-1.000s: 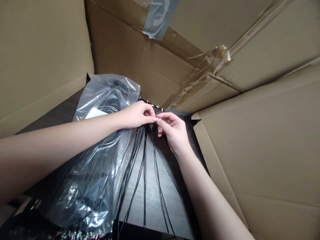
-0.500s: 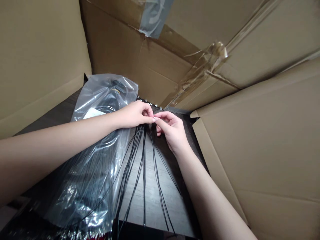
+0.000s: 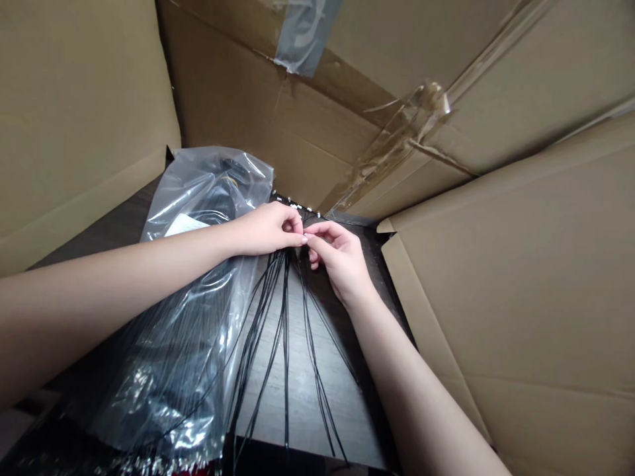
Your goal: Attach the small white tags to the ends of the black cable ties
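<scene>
My left hand (image 3: 275,228) and my right hand (image 3: 340,254) meet fingertip to fingertip over the table, both closed in a pinch. Between them shows a tiny white wire connector (image 3: 305,235), mostly hidden by the fingers. Thin black wires (image 3: 286,330) fan out from beneath the hands towards the table's near edge. Just beyond my left hand, several small white connectors (image 3: 296,207) lie at the wires' far ends. Under my left forearm is a clear plastic bag (image 3: 208,168) holding a thick bundle of black wires.
Cardboard walls stand around the dark wooden table (image 3: 297,403): a left panel (image 3: 84,112), a taped back panel (image 3: 317,139) and a right panel (image 3: 526,284). A white label (image 3: 183,225) is on the bag. Metallic wire ends (image 3: 163,463) stick out at the bag's near end.
Almost nothing differs. Both hands keep their pinch, with only a very slight shift of the fingertips; wires and bag stay where they were.
</scene>
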A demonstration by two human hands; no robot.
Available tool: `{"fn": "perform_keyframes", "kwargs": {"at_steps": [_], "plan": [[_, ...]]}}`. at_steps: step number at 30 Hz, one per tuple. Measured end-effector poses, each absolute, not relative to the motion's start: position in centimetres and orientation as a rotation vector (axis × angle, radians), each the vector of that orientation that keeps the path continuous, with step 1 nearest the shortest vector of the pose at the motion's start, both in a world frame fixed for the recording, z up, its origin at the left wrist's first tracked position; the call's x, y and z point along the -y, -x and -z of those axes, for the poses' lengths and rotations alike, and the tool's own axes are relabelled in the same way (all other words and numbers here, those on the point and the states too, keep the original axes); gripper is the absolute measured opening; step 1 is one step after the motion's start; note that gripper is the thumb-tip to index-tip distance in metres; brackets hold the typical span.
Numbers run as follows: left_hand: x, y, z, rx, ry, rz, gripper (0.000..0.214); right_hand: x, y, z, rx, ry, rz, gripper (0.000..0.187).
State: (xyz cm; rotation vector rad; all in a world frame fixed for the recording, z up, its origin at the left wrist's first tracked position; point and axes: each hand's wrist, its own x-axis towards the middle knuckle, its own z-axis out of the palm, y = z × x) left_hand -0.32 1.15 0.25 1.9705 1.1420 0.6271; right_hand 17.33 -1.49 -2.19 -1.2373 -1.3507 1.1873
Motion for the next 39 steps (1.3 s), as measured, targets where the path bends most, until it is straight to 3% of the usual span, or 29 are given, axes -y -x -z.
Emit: {"fn": "perform_keyframes", "kwargs": {"at_steps": [39], "plan": [[-0.80,0.17,-0.29,-1.129,-1.967,-0.660,0.011,1.41,-17.20,2.21,1.395,1.280,-1.184,0.018]]}}
